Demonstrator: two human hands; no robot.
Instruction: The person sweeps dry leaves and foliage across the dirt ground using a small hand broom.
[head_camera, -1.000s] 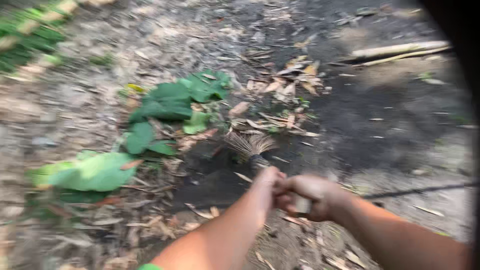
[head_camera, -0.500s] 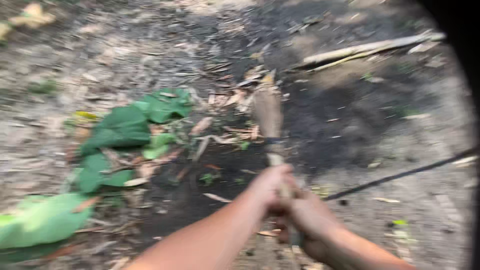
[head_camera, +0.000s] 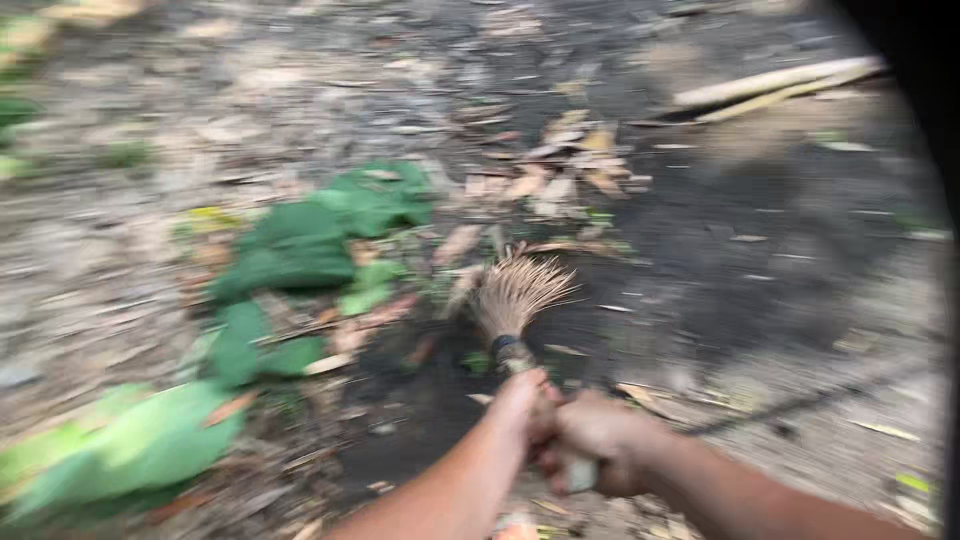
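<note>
— What do I have on the far left?

— A pale green leaf (head_camera: 130, 445) low on the ground, and darker green leaves (head_camera: 300, 245) further up, lying among dry leaves (head_camera: 565, 160) on bare soil (head_camera: 760, 230). The view is blurred.

— And my hands?

— My left hand (head_camera: 522, 400) is closed round the broom (head_camera: 512, 300) handle just below its dark binding. My right hand (head_camera: 590, 440) grips the handle lower down, touching the left; a pale end of the handle shows under its fingers.

— Where is the broom head?

— Its splayed bristles lie just beside the green leaves, over dark earth. Up at the right I see a pale stick (head_camera: 780, 85), well apart from it
</note>
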